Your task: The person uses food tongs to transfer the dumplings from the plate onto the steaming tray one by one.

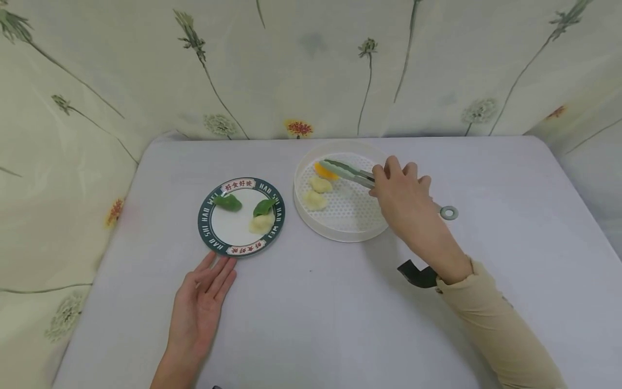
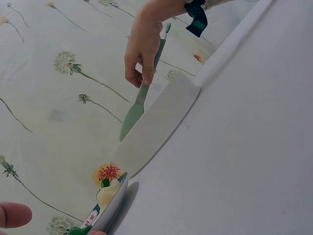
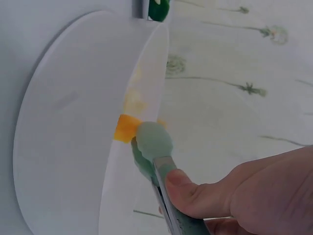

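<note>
My right hand (image 1: 404, 195) grips a pair of tongs (image 1: 347, 172) with green tips, held over a round white perforated tray (image 1: 350, 236). The tips are at an orange piece of food (image 1: 324, 172); whether they pinch it I cannot tell. Two pale yellow dumpling-like pieces (image 1: 316, 200) lie near it in the tray. My left hand (image 1: 200, 305) has its fingers extended, fingertips touching the near rim of a green-edged plate (image 1: 206, 229). In the left wrist view the thumb (image 2: 14, 214) stands apart from the plate. Two green pieces (image 1: 228, 202) and one pale yellow piece (image 1: 262, 223) lie on the plate.
A white cloth covers the table (image 1: 311, 324), and a flowered curtain (image 1: 311, 70) hangs behind it. The ring end (image 1: 449, 213) of the tongs sticks out beyond my right hand. A dark strap (image 1: 418, 274) hangs at the right wrist.
</note>
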`<action>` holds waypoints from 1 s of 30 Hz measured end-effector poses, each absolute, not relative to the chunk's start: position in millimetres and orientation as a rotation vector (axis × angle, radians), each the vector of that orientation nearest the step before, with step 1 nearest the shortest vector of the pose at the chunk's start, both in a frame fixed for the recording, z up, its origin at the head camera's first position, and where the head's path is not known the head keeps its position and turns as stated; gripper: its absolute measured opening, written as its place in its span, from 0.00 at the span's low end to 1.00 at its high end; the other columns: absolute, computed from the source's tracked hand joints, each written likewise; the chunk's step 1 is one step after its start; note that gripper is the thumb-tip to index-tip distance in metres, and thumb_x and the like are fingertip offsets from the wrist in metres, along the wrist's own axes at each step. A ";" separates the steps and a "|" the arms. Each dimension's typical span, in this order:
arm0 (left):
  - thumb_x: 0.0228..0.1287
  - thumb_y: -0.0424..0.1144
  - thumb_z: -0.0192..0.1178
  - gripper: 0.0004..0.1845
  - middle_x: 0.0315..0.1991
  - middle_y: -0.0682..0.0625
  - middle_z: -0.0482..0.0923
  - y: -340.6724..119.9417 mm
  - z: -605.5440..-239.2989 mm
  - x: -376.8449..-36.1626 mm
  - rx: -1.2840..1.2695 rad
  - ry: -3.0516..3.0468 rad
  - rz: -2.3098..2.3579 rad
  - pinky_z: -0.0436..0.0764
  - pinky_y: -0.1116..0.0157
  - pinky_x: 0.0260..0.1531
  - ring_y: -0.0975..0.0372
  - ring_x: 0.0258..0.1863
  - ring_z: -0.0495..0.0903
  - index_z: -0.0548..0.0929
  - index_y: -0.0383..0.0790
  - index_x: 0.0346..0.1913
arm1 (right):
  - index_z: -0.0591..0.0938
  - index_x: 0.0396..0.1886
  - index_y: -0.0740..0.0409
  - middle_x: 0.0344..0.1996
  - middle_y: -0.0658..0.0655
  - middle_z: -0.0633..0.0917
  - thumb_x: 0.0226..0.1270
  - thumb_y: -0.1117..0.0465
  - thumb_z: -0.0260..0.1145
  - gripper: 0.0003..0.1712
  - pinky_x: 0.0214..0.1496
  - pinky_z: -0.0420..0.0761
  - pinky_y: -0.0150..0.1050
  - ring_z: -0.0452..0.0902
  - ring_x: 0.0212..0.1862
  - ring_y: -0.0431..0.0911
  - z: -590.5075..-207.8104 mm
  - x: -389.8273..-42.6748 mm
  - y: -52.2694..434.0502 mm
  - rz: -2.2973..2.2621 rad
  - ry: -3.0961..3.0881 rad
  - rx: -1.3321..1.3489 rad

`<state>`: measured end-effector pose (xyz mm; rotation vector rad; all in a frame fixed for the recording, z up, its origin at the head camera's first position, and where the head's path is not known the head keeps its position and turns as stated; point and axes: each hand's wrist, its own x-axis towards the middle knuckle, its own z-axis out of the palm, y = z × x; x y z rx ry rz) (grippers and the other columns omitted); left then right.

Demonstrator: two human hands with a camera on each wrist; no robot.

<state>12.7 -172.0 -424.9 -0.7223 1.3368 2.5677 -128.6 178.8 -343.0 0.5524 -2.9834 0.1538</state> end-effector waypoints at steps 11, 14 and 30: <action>0.86 0.44 0.41 0.35 0.86 0.42 0.55 -172.3 -424.1 13.8 -0.724 1.322 2.575 0.68 0.65 0.84 0.58 0.83 0.66 0.47 0.46 0.89 | 0.72 0.43 0.71 0.42 0.68 0.73 0.79 0.62 0.66 0.14 0.31 0.58 0.45 0.61 0.35 0.58 -349.5 -124.7 177.3 0.134 -2.915 0.562; 0.86 0.44 0.41 0.35 0.86 0.42 0.55 -172.1 -423.8 13.3 -0.730 1.322 2.570 0.68 0.65 0.84 0.59 0.83 0.66 0.47 0.46 0.89 | 0.73 0.43 0.73 0.40 0.69 0.73 0.78 0.62 0.67 0.17 0.30 0.55 0.43 0.59 0.33 0.57 -352.0 -124.1 178.2 0.108 -2.847 0.586; 0.86 0.44 0.40 0.34 0.84 0.43 0.57 -170.5 -422.8 12.6 -0.738 1.325 2.575 0.69 0.66 0.83 0.59 0.82 0.67 0.48 0.45 0.88 | 0.77 0.60 0.73 0.48 0.69 0.77 0.76 0.56 0.71 0.26 0.34 0.71 0.49 0.71 0.43 0.62 -339.9 -97.0 146.7 0.057 -2.845 0.722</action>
